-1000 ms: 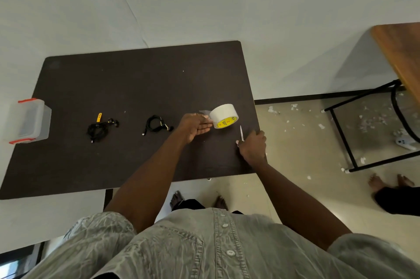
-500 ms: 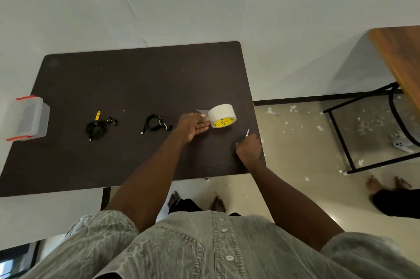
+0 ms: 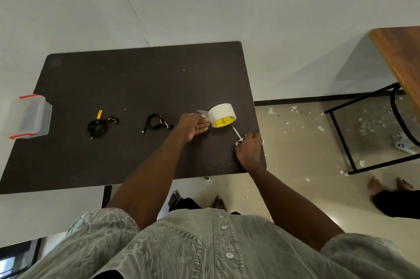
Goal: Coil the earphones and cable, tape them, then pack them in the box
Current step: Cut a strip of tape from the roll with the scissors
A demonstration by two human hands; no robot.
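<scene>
Tabletop point(image 3: 136, 78) dark against white wall; left hand point(image 3: 193, 125) flat-fingered by tape roll point(image 3: 222, 115), right hand point(image 3: 248, 148) gripping scissors point(image 3: 237, 134).

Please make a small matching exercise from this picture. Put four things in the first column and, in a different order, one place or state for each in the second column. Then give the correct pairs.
Things:
1. plastic box
2. tape roll
3. scissors
4. yellow clip

Places or states:
A. held in the right hand, blades pointing at the roll
B. at the far left edge of the dark table, red latches
C. next to the leftmost black coil
D. beside the left hand, a strip pulled out

Pairs: 1-B, 2-D, 3-A, 4-C
</scene>
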